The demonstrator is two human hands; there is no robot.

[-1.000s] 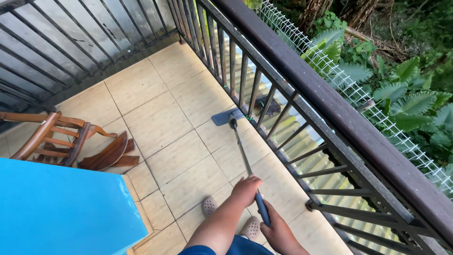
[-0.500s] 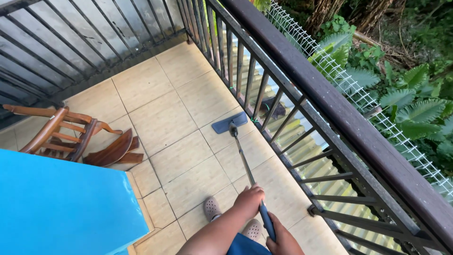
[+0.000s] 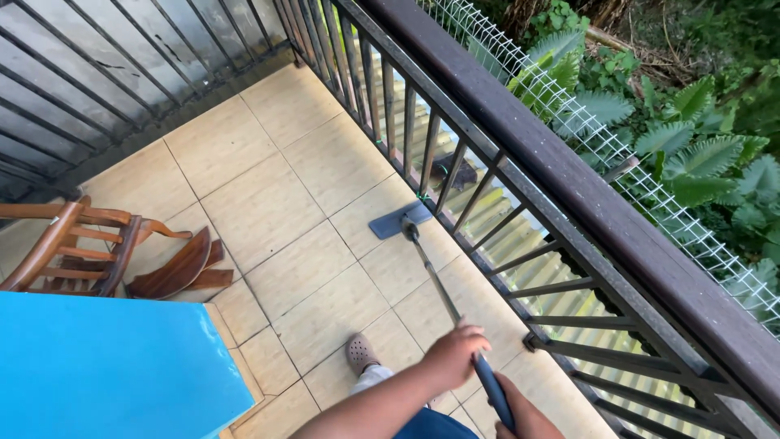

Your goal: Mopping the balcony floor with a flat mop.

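Nearest me, my left hand (image 3: 451, 355) is wrapped round the mop handle (image 3: 439, 284) and my right hand (image 3: 524, 416) closed on its blue grip lower down. Since a second ago the flat mop head (image 3: 400, 219) has slid closer to the railing (image 3: 520, 138). No packages or signs; a blue counter (image 3: 106, 374) sits left.

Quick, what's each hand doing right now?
Left hand: closed around the mop handle, higher on the shaft.
Right hand: partly out of frame, gripping the mop handle's blue end.
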